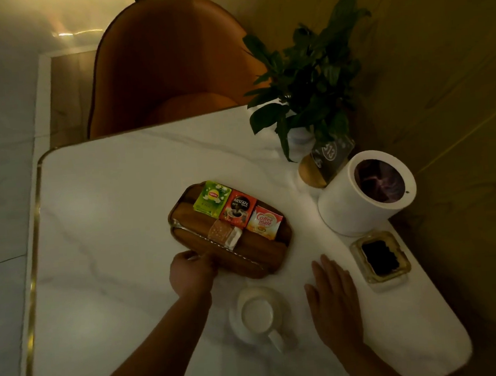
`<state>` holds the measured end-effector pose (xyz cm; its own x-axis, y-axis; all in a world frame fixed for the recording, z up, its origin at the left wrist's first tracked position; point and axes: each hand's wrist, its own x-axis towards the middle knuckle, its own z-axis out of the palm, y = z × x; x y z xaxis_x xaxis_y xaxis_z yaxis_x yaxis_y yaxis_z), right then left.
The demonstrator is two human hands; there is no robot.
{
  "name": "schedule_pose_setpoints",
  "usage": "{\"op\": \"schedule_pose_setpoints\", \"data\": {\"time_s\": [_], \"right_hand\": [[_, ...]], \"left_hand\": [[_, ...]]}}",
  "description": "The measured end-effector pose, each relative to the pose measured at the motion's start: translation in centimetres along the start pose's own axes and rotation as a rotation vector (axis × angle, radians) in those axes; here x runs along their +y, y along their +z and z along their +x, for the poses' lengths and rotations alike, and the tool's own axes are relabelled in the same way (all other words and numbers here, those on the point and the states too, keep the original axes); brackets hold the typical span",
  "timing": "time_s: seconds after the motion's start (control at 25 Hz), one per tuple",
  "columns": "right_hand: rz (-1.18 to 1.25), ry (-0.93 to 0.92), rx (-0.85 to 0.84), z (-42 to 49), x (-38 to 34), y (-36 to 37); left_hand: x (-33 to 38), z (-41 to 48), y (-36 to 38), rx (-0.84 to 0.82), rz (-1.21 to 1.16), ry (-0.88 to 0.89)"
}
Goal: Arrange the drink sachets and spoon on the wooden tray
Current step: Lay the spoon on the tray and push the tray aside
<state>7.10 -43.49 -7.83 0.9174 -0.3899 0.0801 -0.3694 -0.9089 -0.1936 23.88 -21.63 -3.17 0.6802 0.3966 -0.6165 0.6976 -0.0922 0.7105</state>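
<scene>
Wooden tray (276, 254) first, at the near-left rim: gripped by the curled fingers (200, 256) of the left hand (191, 272), knuckles up, apparently nothing else in the grasp, though dim enough to leave some doubt. Outward to the right hand (334, 300): flat on the marble table (109, 230), fingers straight and close together, holding nothing, between cup and saucer (259, 312) and glass ashtray (380, 258). On the tray itself, spoon (190, 230) laid diagonally along the near side, bowl toward the far-left end, handle under or just beside two small sugar packets (225, 234) — hard to tell which. Along the far rim, three sachets side by side, edges touching or overlapping: green Lipton sachet (211, 198), red Nescafe sachet (238, 208), orange Coffee-mate sachet (264, 222). Looks like arranging all but done, with only the squaring-up of the tray left — a judgement, no more. Next, probably a gentle turn or slide of the whole tray, slow enough to keep the sachets and loose spoon in place. Beyond, white cylinder (361, 196), potted plant (306, 77), orange chair (167, 69).
</scene>
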Motion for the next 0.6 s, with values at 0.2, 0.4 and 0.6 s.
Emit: {"op": "schedule_pose_setpoints", "data": {"time_s": [0.2,0.4,0.6], "right_hand": [[0.022,-0.01,-0.005,-0.1,0.3,0.5],[0.081,-0.025,-0.006,-0.3,1.0,0.2],[-0.016,0.026,-0.043,-3.4,3.0,-0.1]], "left_hand": [[0.9,1.0,0.6,0.057,0.101,0.08],[1.6,1.4,0.6,-0.004,0.078,0.141],[0.1,0.2,1.0,-0.037,0.126,0.188]]}}
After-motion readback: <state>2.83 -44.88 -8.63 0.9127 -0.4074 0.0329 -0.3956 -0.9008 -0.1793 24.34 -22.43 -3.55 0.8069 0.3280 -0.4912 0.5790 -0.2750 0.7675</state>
